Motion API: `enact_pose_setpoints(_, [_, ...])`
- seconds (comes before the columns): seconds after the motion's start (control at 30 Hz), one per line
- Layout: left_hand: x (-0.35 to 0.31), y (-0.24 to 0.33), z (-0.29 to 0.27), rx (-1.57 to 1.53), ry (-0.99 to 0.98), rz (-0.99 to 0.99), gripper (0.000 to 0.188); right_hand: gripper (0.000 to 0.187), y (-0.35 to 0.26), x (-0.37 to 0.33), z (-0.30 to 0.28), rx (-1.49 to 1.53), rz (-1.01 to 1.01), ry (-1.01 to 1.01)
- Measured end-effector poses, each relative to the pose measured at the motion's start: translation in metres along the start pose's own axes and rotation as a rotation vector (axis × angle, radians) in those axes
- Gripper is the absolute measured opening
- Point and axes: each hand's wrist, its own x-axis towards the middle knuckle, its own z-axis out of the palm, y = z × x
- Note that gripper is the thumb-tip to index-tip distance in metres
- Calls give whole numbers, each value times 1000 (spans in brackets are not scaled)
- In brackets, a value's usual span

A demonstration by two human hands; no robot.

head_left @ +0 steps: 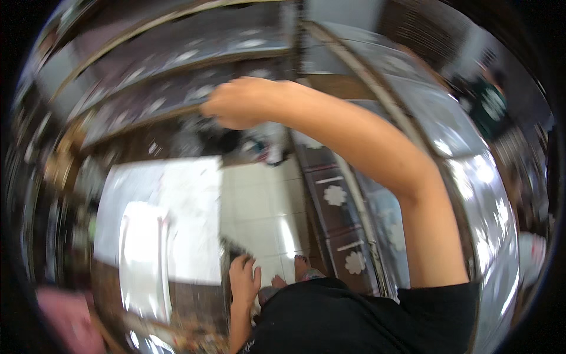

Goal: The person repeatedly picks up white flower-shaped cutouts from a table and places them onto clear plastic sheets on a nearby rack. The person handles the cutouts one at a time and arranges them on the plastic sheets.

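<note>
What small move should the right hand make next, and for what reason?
Perhaps lower the right hand toward the shiny package lying partly on the white sheet. The hand is raised before the shelf and looks curled, with no item visible in it, though blur hides detail; the left hand is low beside the table, also showing nothing held.

A: Counts?
B: Left hand (244, 279) 1, right hand (233, 105) 1. Bare feet (302, 265) 2. White sheet (194, 212) 1.
A: Clear white flower prints (335, 195)?
B: 2, others blurred. Green-shirted person (489, 109): 1.
</note>
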Motion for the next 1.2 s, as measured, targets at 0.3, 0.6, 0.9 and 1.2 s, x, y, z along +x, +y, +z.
enact_pose_setpoints(0.3, [-119,-24,-45,294,214,-498,60,22,-140,-4,329,1922,497,402])
enact_pose_setpoints(0.6, [-149,-35,-31,416,249,-597,63,28,-220,-326,593,965,335,-507])
enact_pose_setpoints(0.9, [-153,-38,-31,462,287,-534,61,32,-217,-298,602,1202,706,-525])
enact_pose_setpoints(1.2, [-150,-41,-24,478,294,-456,61,26,-266,-275,514,1296,804,-348])
